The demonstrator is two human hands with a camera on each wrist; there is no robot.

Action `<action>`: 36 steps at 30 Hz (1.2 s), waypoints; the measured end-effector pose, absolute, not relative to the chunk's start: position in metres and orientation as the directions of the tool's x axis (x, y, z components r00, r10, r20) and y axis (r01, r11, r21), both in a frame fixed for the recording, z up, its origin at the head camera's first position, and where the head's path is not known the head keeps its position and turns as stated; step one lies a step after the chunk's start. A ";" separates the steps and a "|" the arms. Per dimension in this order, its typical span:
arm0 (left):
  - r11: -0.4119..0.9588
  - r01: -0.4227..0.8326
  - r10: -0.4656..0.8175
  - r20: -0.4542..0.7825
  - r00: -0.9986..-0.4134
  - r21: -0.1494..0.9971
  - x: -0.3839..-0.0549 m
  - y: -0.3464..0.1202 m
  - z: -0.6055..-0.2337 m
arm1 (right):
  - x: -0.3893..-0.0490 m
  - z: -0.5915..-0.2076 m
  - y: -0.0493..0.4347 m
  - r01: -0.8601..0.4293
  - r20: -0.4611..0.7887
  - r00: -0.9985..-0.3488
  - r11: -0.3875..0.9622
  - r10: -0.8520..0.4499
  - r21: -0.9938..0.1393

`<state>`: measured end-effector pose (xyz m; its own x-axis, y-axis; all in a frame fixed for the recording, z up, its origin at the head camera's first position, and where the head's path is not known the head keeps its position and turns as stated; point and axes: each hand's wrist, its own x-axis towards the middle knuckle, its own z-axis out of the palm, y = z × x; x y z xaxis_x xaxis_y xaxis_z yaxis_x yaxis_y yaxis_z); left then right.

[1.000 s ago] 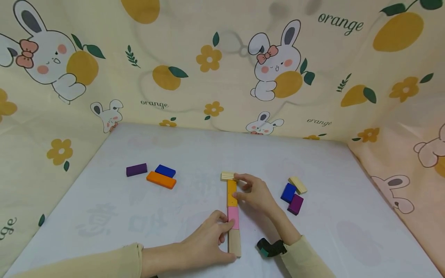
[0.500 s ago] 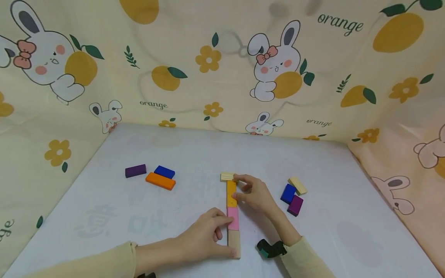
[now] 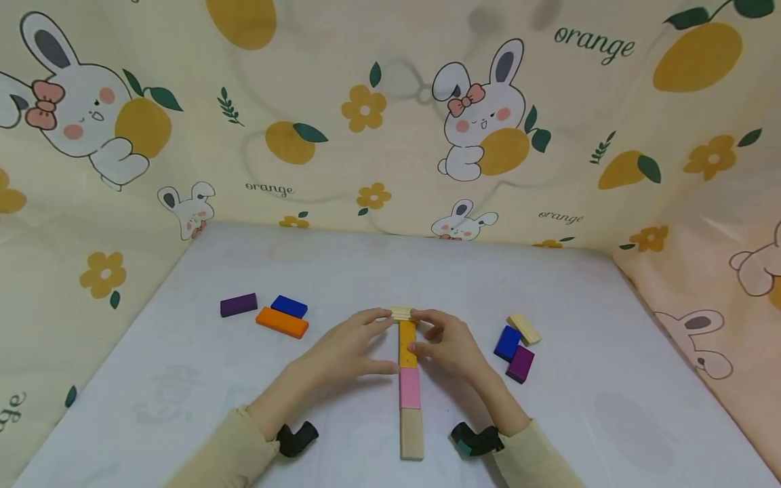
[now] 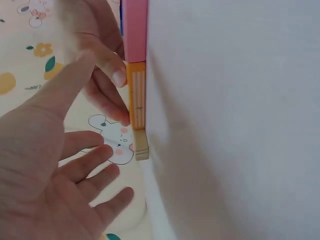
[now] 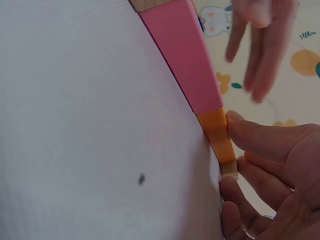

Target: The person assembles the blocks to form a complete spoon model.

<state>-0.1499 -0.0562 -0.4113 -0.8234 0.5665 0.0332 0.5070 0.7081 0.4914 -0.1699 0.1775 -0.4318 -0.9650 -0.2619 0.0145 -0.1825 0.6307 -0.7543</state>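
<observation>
Several wooden blocks lie end to end on the table: a plain wood block [image 3: 411, 434] nearest, then a pink block [image 3: 409, 388] and a yellow-orange block [image 3: 407, 344]. At the far end a pale wood block [image 3: 401, 313] lies crosswise, both its ends partly hidden by fingertips. My left hand [image 3: 342, 349] reaches in from the left with fingers spread, forefinger at the pale block's left end, thumb near the pink and yellow-orange joint. On the other side, my right hand [image 3: 448, 342] rests its thumb against the yellow-orange block and its forefinger at the pale block's right end.
To the left lie a dark purple block [image 3: 238, 305], a blue block [image 3: 289, 306] and an orange block [image 3: 282, 322]. A second pale block [image 3: 524, 329], another blue block [image 3: 508, 343] and a purple block [image 3: 520, 364] lie at the right. Printed cloth [image 3: 390, 156] walls the table.
My left hand has left the pink and plain wood blocks and moved forward to the far end of the row, its fingers spreading. The right hand has stayed in place.
</observation>
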 end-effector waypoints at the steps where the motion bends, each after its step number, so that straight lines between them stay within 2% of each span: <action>1: 0.709 0.505 0.569 0.024 -0.822 0.493 -0.152 -0.055 -0.414 | -0.170 -0.432 0.178 -0.184 0.016 -0.965 0.629 -0.262 -0.756; 15: 0.712 0.514 0.593 -0.016 -0.805 0.478 -0.163 -0.034 -0.427 | -0.173 -0.432 0.181 -0.180 0.025 -0.969 0.628 -0.247 -0.757; 27: 0.706 0.494 0.570 0.007 -0.822 0.507 -0.157 -0.029 -0.424 | -0.172 -0.429 0.188 -0.309 0.041 -0.911 0.616 -0.410 -0.724; 36: 0.690 0.478 0.571 -0.004 -0.821 0.543 -0.159 -0.031 -0.428 | -0.174 -0.430 0.188 -0.310 0.039 -0.908 0.605 -0.418 -0.733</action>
<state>-0.1591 -0.0315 -0.4281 -0.8207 0.5714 -0.0043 0.4777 0.6903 0.5434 -0.1736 0.1882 -0.4300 -0.9076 -0.4180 0.0391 -0.3104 0.6054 -0.7329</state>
